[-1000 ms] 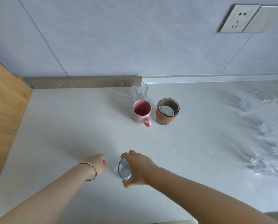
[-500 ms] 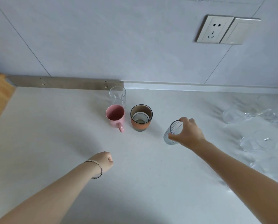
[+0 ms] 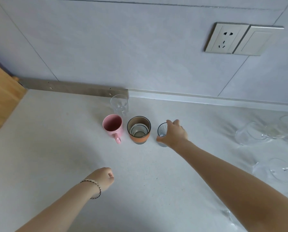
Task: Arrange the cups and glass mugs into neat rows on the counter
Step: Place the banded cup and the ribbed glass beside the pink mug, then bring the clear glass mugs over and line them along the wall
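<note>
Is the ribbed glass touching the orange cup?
Apart. The head view shows a strip of bare counter between the ribbed glass and the orange cup. The right hand grips the glass on its right side.

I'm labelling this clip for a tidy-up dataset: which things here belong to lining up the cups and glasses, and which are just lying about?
Part of the job: pink mug; orange cup; ribbed glass, gripped by the right hand; clear glass behind the mug; clear glassware at the right; counter.

Just there: wall socket; switch; metal strip; wooden panel; bracelet.
</note>
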`<action>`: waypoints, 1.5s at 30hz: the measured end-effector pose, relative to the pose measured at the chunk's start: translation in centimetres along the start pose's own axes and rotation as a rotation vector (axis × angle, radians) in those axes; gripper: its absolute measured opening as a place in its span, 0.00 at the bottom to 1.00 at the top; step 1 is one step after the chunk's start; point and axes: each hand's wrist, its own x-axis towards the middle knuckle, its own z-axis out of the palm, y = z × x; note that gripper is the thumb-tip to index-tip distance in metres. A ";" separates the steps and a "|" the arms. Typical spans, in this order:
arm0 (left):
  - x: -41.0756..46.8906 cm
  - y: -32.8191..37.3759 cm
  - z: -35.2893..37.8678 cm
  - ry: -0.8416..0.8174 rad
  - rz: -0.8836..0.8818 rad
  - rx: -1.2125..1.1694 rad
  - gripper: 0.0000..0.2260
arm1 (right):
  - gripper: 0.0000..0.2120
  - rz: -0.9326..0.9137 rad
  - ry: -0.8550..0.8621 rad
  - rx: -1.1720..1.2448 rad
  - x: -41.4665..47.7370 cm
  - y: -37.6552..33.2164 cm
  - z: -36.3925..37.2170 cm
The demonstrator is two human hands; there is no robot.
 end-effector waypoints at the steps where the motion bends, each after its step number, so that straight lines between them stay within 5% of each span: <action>1: 0.1 0.1 -0.1 -0.005 0.001 0.010 0.08 | 0.34 -0.007 0.011 0.015 -0.1 0.1 0.1; 6: 0.7 1.5 -0.9 -0.002 0.067 0.087 0.13 | 0.42 0.002 -0.005 0.167 -3.3 1.9 1.2; 11: 1.4 3.8 -0.5 -0.052 0.212 0.179 0.13 | 0.30 0.080 -0.139 0.052 -9.2 5.9 2.2; 16: 1.8 7.4 1.0 -0.102 0.360 0.289 0.12 | 0.26 0.306 -0.076 -0.027 -15.6 12.1 0.2; 23: 0.8 11.9 3.8 -0.102 0.478 0.365 0.04 | 0.40 0.489 -0.145 -0.144 -21.2 19.2 -0.4; 35: -1.4 11.5 5.1 -0.026 0.221 0.159 0.15 | 0.39 0.389 -0.147 -0.013 -17.8 22.1 -1.8; 45: -0.9 6.2 1.1 0.074 0.000 -0.038 0.14 | 0.39 0.185 0.160 0.077 -5.7 11.7 -9.4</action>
